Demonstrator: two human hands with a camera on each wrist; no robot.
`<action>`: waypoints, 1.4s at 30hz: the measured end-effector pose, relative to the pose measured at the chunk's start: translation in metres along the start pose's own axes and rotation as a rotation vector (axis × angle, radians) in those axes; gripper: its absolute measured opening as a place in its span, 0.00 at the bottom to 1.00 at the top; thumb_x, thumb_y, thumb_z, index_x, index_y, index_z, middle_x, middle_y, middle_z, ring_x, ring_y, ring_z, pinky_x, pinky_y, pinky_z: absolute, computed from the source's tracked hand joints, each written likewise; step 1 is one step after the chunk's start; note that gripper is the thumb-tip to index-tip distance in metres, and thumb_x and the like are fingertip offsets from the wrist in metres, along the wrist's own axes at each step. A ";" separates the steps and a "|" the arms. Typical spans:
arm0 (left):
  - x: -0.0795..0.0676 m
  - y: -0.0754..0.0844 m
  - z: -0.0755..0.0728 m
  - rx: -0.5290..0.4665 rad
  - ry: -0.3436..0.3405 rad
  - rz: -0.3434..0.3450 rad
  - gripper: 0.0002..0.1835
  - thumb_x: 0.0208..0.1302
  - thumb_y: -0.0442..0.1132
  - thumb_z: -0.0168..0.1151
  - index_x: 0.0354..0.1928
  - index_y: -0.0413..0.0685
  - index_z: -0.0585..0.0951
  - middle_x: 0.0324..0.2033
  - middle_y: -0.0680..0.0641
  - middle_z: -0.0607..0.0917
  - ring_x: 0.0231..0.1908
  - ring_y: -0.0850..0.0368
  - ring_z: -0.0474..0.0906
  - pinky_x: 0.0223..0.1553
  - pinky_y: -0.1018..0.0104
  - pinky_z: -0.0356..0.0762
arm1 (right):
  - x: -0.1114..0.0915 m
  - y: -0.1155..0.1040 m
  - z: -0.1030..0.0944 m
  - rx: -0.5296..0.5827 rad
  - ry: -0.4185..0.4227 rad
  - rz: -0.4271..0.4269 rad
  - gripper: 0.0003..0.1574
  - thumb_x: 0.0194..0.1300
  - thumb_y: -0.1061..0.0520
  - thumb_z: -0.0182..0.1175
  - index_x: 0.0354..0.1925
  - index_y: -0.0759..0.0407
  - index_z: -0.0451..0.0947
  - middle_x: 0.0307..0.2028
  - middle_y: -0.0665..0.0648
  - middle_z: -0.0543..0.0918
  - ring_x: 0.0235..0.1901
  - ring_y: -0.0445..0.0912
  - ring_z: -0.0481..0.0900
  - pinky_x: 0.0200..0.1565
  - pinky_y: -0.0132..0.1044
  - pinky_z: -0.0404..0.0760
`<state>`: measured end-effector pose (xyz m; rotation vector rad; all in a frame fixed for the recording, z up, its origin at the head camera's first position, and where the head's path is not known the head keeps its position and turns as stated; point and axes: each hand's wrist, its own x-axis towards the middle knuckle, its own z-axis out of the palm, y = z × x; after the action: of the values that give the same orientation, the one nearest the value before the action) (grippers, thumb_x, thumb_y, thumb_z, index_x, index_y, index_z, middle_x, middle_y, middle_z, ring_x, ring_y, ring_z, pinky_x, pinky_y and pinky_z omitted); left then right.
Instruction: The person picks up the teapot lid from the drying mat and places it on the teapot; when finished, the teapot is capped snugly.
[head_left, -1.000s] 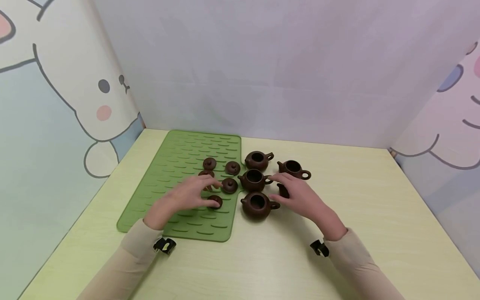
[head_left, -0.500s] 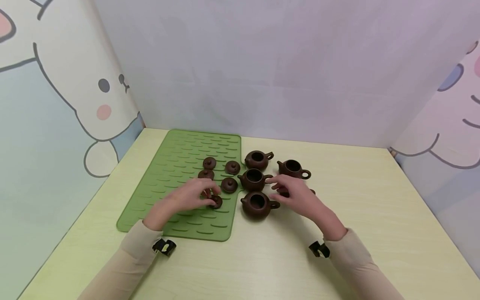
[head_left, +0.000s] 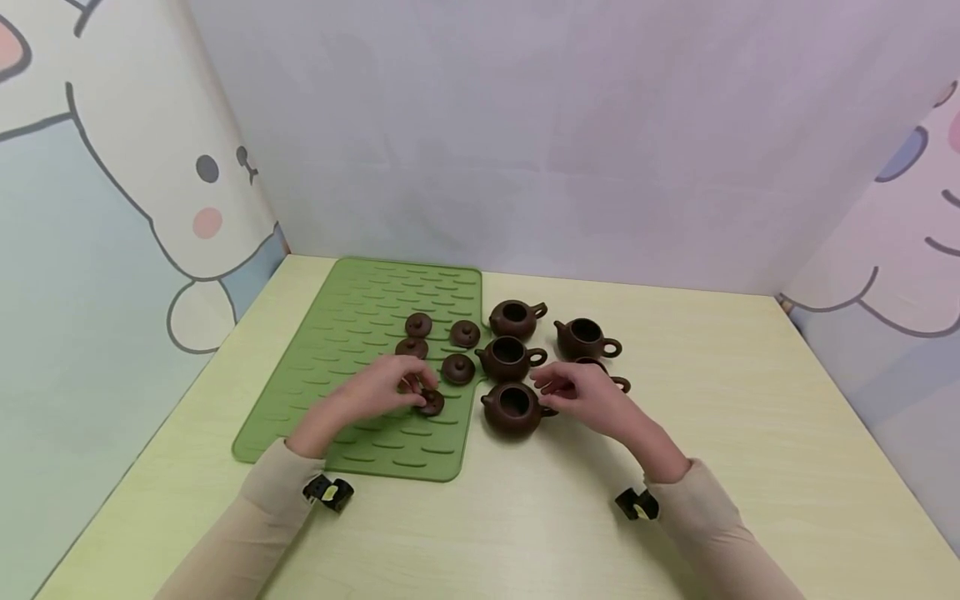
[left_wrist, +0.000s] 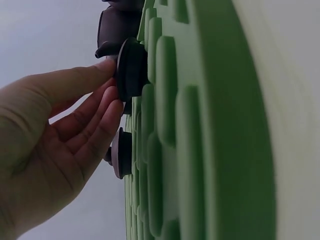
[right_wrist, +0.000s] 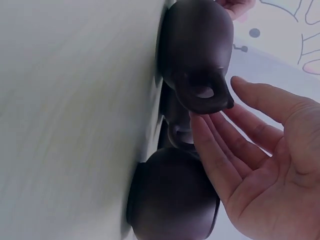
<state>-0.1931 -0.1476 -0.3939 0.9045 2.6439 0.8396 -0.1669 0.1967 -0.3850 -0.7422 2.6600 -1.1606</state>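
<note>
My left hand (head_left: 378, 387) pinches the near small dark brown teapot lid (head_left: 431, 403) between thumb and fingertips. In the left wrist view, this lid (left_wrist: 132, 69) sits low over the green mat's ridges, its knob hidden by the fingers. My right hand (head_left: 588, 397) is at the handle of the nearest lidless teapot (head_left: 512, 410). From the right wrist, the thumb stands apart from the looped handle (right_wrist: 206, 95), and the fingers are spread around its other side. That teapot rests upright, mouth up, spout pointing left.
Several other lids, such as one lid (head_left: 458, 369), lie knob up on the green mat (head_left: 352, 292). More open teapots stand on the pale table (head_left: 540, 517): a middle teapot (head_left: 505, 360), a back teapot (head_left: 513, 320), and a right teapot (head_left: 583, 337). One more is partly hidden behind my right hand.
My left fingers have drawn together on the near lid. My right hand has shifted slightly toward the near teapot's handle, its fingers less spread, uncovering part of the teapot behind it.
</note>
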 end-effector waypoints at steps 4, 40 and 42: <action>0.002 0.001 0.001 -0.028 0.000 -0.024 0.10 0.62 0.34 0.69 0.46 0.51 0.84 0.40 0.53 0.86 0.37 0.64 0.79 0.39 0.69 0.80 | 0.001 0.000 0.002 -0.005 -0.008 0.021 0.18 0.64 0.62 0.66 0.53 0.61 0.82 0.48 0.59 0.87 0.45 0.49 0.88 0.44 0.30 0.85; 0.004 0.013 -0.001 -0.086 0.083 -0.013 0.07 0.61 0.34 0.70 0.41 0.50 0.85 0.34 0.54 0.86 0.34 0.65 0.80 0.37 0.71 0.81 | -0.001 -0.006 0.006 -0.046 0.030 0.156 0.05 0.59 0.59 0.72 0.33 0.54 0.84 0.31 0.49 0.88 0.33 0.37 0.84 0.35 0.28 0.80; 0.005 0.014 -0.001 -0.086 0.089 -0.008 0.07 0.62 0.34 0.70 0.41 0.50 0.85 0.34 0.54 0.86 0.34 0.65 0.80 0.37 0.71 0.82 | -0.001 -0.007 0.006 -0.047 0.030 0.156 0.05 0.59 0.59 0.72 0.33 0.55 0.84 0.30 0.49 0.88 0.32 0.37 0.84 0.34 0.28 0.79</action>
<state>-0.1903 -0.1361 -0.3852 0.8542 2.6611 1.0055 -0.1618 0.1894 -0.3843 -0.5159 2.7218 -1.0818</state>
